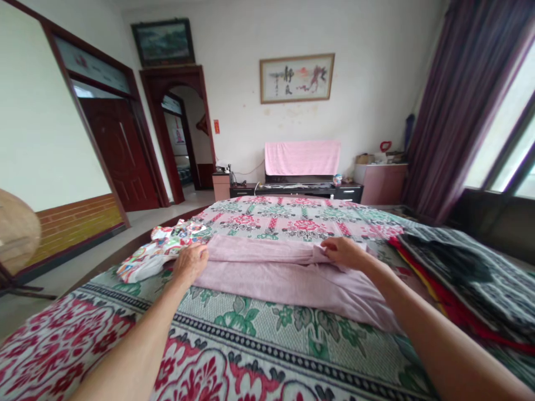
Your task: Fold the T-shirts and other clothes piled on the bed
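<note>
A pale pink garment (267,278) lies stretched sideways on the patterned bedspread (267,323), with a long strip of it folded over along the far side. At its left end, my left hand (191,263) has its fingers curled on the cloth edge. My right hand (345,252) pinches the folded strip near its right end, and the forearm crosses the lower right part of the garment. Part of that right end is hidden behind my arm. Just left of my left hand lies a crumpled white garment with a colourful print (156,253).
On the right rests a pile of folded dark patterned cloth (468,273) with red at its edge. Beyond the bedspread stands a low black cabinet (349,193), with a pink towel (303,157) draped over something above it. A round wooden object (16,234) is at the far left.
</note>
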A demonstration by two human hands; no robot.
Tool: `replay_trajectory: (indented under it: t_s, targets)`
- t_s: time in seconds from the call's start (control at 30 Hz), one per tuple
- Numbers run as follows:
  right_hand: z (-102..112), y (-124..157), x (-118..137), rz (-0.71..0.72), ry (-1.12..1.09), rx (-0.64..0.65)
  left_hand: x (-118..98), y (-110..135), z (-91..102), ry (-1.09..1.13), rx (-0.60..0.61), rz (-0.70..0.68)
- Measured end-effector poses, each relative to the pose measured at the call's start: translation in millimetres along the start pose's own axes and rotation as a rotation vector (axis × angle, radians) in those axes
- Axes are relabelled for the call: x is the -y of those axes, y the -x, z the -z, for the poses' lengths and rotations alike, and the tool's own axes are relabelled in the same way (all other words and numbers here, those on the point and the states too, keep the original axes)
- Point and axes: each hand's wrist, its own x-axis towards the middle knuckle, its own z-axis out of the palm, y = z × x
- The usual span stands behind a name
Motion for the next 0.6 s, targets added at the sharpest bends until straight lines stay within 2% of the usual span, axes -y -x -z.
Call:
replay_trajectory:
  t_s: [0.13,0.2,0.3,0.37,0.4,0.5,0.53,0.6]
  targets:
    - [22.2,3.0,1.5,-0.030,-0.089,-0.049,1.9,0.1,-9.1,-0.017,0.074,0.031]
    - [41.0,8.9,3.0,-0.003,-0.176,0.058,3.6,0.7,-12.1,-0.019,0.067,0.038]
    - [67.1,20.4,3.7,-0.002,-0.438,0.337,6.6,0.7,-13.1,-0.020,0.074,0.030]
    - [76.7,25.5,1.0,-0.037,-0.579,0.400,7.1,-0.6,-10.8,-0.016,0.059,0.016]
    - [78.2,26.4,-1.4,-0.064,-0.608,0.368,5.7,-1.5,-8.8,-0.010,0.032,0.001]
    - [70.7,23.9,-9.2,-0.174,-0.459,0.198,-11.6,-2.8,0.1,0.044,-0.101,-0.083]
    - [65.3,22.2,-10.7,-0.205,-0.357,0.171,-23.3,-1.8,3.3,0.079,-0.143,-0.126]
    - [52.6,19.1,-10.3,-0.210,-0.174,0.197,-55.6,3.5,8.6,0.172,-0.196,-0.237]
